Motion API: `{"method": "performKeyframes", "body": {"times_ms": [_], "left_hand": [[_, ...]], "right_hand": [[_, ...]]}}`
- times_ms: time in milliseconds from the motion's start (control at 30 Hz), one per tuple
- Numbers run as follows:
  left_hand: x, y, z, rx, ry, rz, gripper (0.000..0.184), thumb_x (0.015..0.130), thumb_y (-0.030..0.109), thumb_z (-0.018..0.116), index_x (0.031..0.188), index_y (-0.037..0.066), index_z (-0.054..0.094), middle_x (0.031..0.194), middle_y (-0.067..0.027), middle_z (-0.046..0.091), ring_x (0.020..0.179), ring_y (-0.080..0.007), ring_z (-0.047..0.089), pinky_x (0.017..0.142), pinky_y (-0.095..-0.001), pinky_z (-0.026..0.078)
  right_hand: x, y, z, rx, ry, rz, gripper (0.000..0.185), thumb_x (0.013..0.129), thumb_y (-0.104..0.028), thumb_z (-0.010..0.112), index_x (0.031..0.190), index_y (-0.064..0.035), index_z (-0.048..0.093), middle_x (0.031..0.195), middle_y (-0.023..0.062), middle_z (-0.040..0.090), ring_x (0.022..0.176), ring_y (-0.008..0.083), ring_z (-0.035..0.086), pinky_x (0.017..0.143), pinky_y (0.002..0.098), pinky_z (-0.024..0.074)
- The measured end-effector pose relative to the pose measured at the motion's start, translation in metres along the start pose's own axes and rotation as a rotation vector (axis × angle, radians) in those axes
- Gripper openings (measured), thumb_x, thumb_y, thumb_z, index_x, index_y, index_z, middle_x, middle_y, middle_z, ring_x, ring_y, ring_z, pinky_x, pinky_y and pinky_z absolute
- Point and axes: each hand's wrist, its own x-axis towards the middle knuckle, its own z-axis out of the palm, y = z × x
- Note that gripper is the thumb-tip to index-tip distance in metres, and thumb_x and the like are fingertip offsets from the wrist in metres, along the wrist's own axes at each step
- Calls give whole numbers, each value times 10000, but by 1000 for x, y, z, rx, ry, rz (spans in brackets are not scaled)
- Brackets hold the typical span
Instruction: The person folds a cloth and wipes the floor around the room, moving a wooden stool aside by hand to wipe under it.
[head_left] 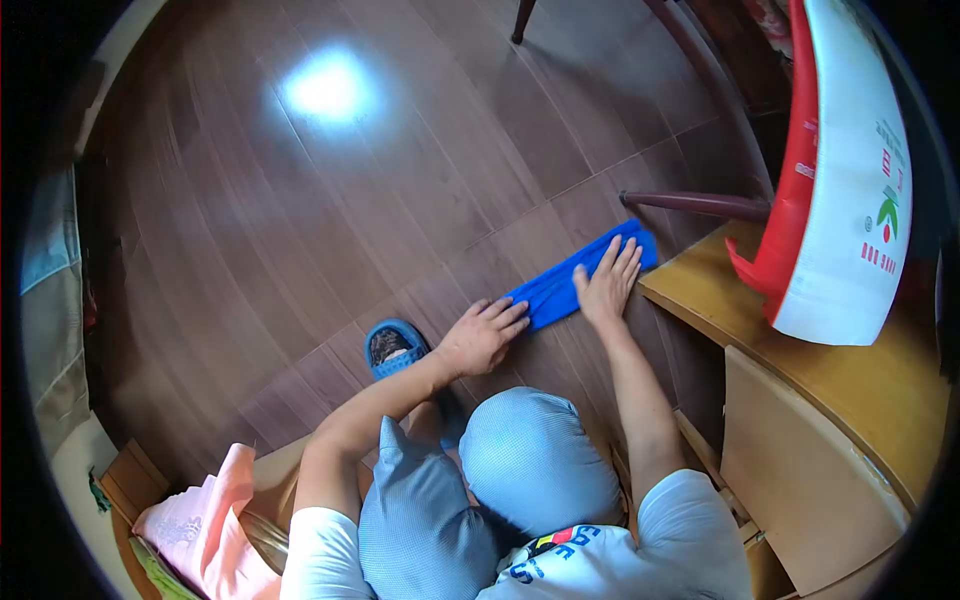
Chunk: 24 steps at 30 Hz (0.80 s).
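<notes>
A long, narrow strip of folded blue material (552,295), cloth or thin plastic, lies slantwise on the brown floor in front of me. My right hand (606,283) rests flat near its right end, fingers stretched out and thumb apart. At the left end, my left hand (485,336) touches the edge with its fingertips, the fingers slightly bent and lying over the floor and the material. Neither hand visibly grasps the strip. Creases run along its length between the two hands.
A blue slipper (394,346) on a foot is left of my hands. On the right stand a wooden ledge (700,285), a red and white printed bag (845,200) and a dark chair leg (695,204). Pink cloth (215,525) hangs at lower left.
</notes>
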Motion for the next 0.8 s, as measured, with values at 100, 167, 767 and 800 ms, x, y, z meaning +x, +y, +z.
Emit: {"method": "performKeyframes", "body": {"times_ms": [100, 167, 767, 800], "left_hand": [[1, -5, -16, 3, 152, -39, 568, 803, 150, 652, 1353, 63, 548, 1485, -153, 444, 1376, -327, 415, 1108, -494, 351], [0, -11, -20, -6, 218, -119, 546, 809, 133, 644, 1341, 58, 553, 1474, -158, 455, 1371, -331, 424, 1105, -485, 360], [-48, -83, -110, 495, -148, -350, 694, 849, 207, 689, 1489, 153, 425, 1605, -98, 291, 1497, -303, 230, 1204, -575, 180], [-50, -84, -114, 548, -194, -334, 709, 856, 228, 696, 1501, 158, 408, 1611, -93, 279, 1500, -301, 223, 1208, -581, 169]], "right_hand": [[39, 19, 9, 5, 51, 91, 857, 859, -339, 557, 1531, 49, 193, 1582, 301, 183, 1485, 461, 122, 1208, 555, 104], [55, 33, 12, -41, 73, 13, 823, 855, -298, 520, 1534, 37, 198, 1587, 279, 196, 1485, 451, 137, 1211, 548, 109], [247, 135, -38, -369, -83, -7, 833, 909, -426, 485, 1587, -95, 135, 1637, 169, 181, 1514, 359, 160, 1197, 559, 192], [257, 141, -41, -387, -138, 57, 835, 921, -460, 440, 1596, -113, 93, 1656, 142, 120, 1526, 333, 120, 1208, 552, 154]]}}
